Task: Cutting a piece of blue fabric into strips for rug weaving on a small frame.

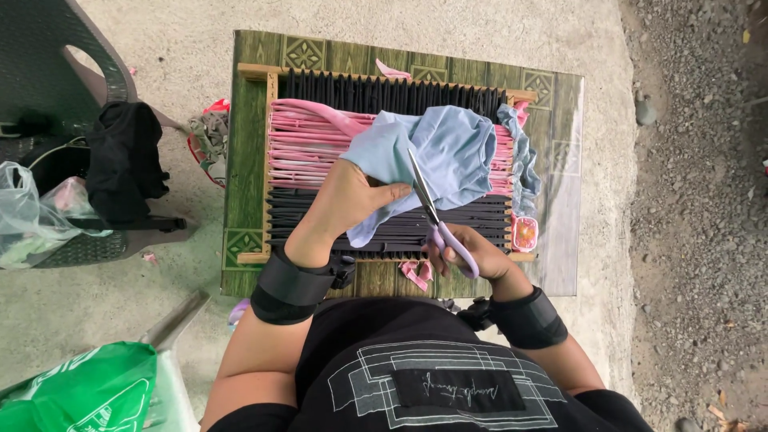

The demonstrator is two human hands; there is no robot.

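Your light blue cloth [448, 156] lies bunched on the loom [320, 152], over the pink and black strips, so a good part of the weave under it is hidden. Your left hand [344, 200] is closed on the cloth's near edge. Your right hand [468, 252] grips the purple scissors [432, 216], fingers through the handles; the long axis runs from 5 o'clock up to 11, tips into the cloth. The blades look barely parted, hard to tell. A small pink tub [525, 234] sits at the loom's 4 o'clock corner, contents unclear. The table [248, 160] carries it all.
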